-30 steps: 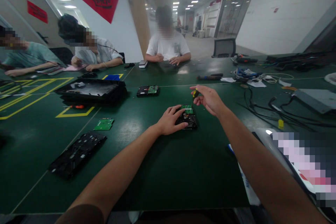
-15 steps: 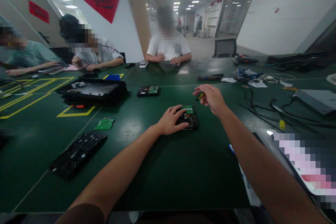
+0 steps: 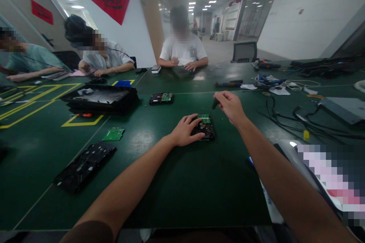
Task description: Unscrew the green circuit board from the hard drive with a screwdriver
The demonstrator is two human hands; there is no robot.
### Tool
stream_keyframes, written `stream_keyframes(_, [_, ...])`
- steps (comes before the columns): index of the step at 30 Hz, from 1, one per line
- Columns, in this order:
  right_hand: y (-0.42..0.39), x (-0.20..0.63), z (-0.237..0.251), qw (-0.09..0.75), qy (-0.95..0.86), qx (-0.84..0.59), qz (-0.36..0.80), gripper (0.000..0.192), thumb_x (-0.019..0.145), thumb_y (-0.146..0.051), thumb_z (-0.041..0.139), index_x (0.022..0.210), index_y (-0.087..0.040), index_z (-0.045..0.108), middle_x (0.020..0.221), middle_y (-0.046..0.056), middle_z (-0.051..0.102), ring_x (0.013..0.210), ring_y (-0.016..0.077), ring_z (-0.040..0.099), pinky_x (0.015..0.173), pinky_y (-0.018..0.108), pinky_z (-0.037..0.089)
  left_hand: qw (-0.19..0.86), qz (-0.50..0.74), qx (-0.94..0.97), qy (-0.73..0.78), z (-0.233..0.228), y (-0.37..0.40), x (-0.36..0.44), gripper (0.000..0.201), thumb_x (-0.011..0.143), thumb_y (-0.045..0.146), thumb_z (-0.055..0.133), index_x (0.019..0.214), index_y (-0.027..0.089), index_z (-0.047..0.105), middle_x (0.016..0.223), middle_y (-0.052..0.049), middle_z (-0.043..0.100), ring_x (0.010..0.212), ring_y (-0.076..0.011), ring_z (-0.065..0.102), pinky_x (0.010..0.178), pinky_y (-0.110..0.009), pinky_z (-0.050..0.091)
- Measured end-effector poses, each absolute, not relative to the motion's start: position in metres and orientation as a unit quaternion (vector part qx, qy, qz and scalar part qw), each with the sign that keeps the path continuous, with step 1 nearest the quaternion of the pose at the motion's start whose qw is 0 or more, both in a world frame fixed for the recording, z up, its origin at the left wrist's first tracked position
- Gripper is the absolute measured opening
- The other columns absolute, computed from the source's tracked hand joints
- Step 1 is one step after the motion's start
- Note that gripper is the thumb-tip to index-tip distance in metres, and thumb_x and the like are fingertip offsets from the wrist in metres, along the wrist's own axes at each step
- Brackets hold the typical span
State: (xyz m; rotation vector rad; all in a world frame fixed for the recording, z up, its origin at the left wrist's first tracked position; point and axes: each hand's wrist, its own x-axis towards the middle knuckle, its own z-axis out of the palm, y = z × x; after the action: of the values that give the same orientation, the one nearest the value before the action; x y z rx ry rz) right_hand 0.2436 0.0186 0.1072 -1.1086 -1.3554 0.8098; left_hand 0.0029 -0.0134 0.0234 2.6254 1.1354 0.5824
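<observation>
A hard drive (image 3: 205,131) with a green circuit board on its far end lies on the dark green table in front of me. My left hand (image 3: 188,130) rests over the left side of the drive, fingers spread and thumb near its close edge, holding it down. Just beyond the drive's far right corner, my right hand (image 3: 229,107) is pinched around a small screwdriver (image 3: 215,104), blurred, its shaft pointing down toward the drive. Whether the tip touches the drive I cannot tell.
A second drive (image 3: 161,98) lies farther back. At left are a loose green circuit board (image 3: 113,134), a black casing (image 3: 85,167) and a black tray (image 3: 98,97). Cables (image 3: 296,115) and a grey metal box (image 3: 346,109) lie right. Across the table sits a person (image 3: 184,51).
My right hand's fingers have drawn together and turned around the screwdriver, and its yellow part no longer shows. My left hand and the drive have stayed in place.
</observation>
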Motion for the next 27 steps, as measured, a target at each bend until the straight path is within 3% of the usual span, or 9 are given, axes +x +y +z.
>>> stream_keyframes(6, [0.0141,0.2415,0.1124,0.569,-0.558,-0.474,0.375,0.017,0.087,-0.037,0.067,0.091,-0.022,0.062,0.093,0.005,0.076,0.047,0.0069,0.05,0.039,0.022,0.031,0.118,0.201,0.891,0.39,0.0238,-0.0134,0.0032,0.082,0.092,0.074,0.055,0.16,0.032,0.037,0.165,-0.01,0.034,0.148,-0.0391,0.033,0.122,-0.061,0.031])
stream_keyframes(11, [0.0122,0.2422,0.1146,0.545,-0.568,-0.446,0.425,0.028,0.095,-0.045,0.059,0.106,-0.021,0.067,0.099,0.008,0.077,0.045,0.0065,0.053,0.037,0.022,0.032,0.12,0.205,0.891,0.388,0.0242,-0.0136,0.0034,0.081,0.092,0.073,0.056,0.16,0.032,0.037,0.165,-0.01,0.034,0.148,-0.0387,0.033,0.122,-0.06,0.031])
stream_keyframes(18, [0.0153,0.2418,0.1095,0.57,-0.556,-0.397,0.457,0.042,0.093,-0.06,0.063,0.11,-0.022,0.07,0.094,0.005,0.069,0.053,0.0102,0.063,0.042,0.024,0.044,0.111,0.195,0.893,0.389,0.0253,-0.0144,0.0035,0.083,0.093,0.075,0.052,0.161,0.031,0.036,0.165,-0.01,0.033,0.148,-0.038,0.032,0.123,-0.058,0.03])
stream_keyframes(21, [0.0167,0.2432,0.1083,0.563,-0.574,-0.406,0.435,0.044,0.09,-0.064,0.065,0.103,-0.022,0.071,0.083,0.002,0.067,0.052,0.0098,0.059,0.042,0.023,0.04,0.108,0.196,0.894,0.388,0.0255,-0.0145,0.0035,0.083,0.093,0.075,0.051,0.161,0.029,0.036,0.165,-0.01,0.032,0.148,-0.0378,0.033,0.123,-0.057,0.03])
stream_keyframes(24, [0.0174,0.2447,0.1088,0.559,-0.586,-0.45,0.376,0.039,0.086,-0.059,0.073,0.091,-0.021,0.071,0.065,-0.001,0.059,0.05,0.0094,0.05,0.042,0.022,0.034,0.11,0.197,0.894,0.387,0.0244,-0.0138,0.0032,0.083,0.093,0.076,0.051,0.161,0.03,0.035,0.165,-0.01,0.032,0.148,-0.0377,0.032,0.123,-0.058,0.03])
stream_keyframes(27, [0.0173,0.2449,0.1101,0.571,-0.57,-0.481,0.342,0.03,0.082,-0.047,0.078,0.079,-0.02,0.066,0.063,-0.001,0.06,0.05,0.0094,0.05,0.043,0.022,0.035,0.11,0.195,0.894,0.389,0.0227,-0.0129,0.003,0.084,0.093,0.076,0.051,0.161,0.03,0.036,0.165,-0.01,0.033,0.148,-0.0375,0.033,0.123,-0.057,0.03])
